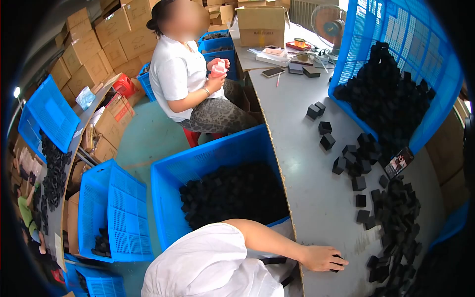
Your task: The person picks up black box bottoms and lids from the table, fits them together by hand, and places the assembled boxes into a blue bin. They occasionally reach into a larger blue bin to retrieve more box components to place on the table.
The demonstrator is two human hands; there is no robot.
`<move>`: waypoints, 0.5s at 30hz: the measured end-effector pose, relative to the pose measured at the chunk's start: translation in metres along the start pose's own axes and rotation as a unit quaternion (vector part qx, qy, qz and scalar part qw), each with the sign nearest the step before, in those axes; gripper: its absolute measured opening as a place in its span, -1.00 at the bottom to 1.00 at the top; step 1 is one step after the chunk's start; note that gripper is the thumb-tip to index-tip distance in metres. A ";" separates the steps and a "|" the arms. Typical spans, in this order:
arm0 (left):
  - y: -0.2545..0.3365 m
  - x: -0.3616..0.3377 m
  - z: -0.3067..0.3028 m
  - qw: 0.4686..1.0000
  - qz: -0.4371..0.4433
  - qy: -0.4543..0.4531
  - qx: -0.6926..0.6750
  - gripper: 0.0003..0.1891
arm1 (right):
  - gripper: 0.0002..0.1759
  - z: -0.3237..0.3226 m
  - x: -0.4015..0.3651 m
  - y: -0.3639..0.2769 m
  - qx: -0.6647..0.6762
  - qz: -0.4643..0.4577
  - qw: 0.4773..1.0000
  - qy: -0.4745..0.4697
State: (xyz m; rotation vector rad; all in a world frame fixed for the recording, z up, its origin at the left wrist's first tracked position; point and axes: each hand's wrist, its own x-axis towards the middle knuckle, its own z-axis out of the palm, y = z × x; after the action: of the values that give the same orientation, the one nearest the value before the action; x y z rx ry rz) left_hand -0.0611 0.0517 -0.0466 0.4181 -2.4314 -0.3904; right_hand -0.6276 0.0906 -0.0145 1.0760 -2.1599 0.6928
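Note:
My left hand (324, 258) rests low over the grey tabletop near its edge, with fingers curled around a small black cube (338, 264). Most of that cube is hidden under the fingers. Ahead of the hand lies a long heap of similar black cubes (398, 218). Several single cubes, such as one black cube (360, 200), are scattered between the heap and the table edge. My right hand is outside the view.
A tilted blue crate (349, 64) spills black cubes onto the table (316, 198). A phone (398, 162) leans by the heap. Beside my arm stands a blue bin (163, 198) of black pieces. A seated co-worker (180, 74) holds a pink item (219, 68). Cartons (261, 29) and a fan (329, 24) stand beyond.

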 end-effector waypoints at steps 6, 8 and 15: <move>-0.001 0.001 -0.003 1.000 0.008 -0.015 0.014 -0.52 | -0.73 -0.079 -0.020 -0.132 0.156 -0.113 0.979 -0.072; 0.001 0.001 -0.004 1.000 -0.002 -0.004 0.001 -0.51 | -0.68 -0.067 -0.047 -0.140 0.186 -0.275 0.941 -0.066; -0.001 0.002 -0.003 1.000 0.006 0.017 0.009 -0.52 | -0.65 -0.082 -0.139 -0.221 0.224 -0.426 0.868 -0.127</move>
State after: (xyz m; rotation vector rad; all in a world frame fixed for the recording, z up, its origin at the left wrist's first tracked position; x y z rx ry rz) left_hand -0.0604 0.0500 -0.0438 0.4159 -2.4057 -0.3533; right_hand -0.3548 0.0993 -0.0208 2.2661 -1.4567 0.6382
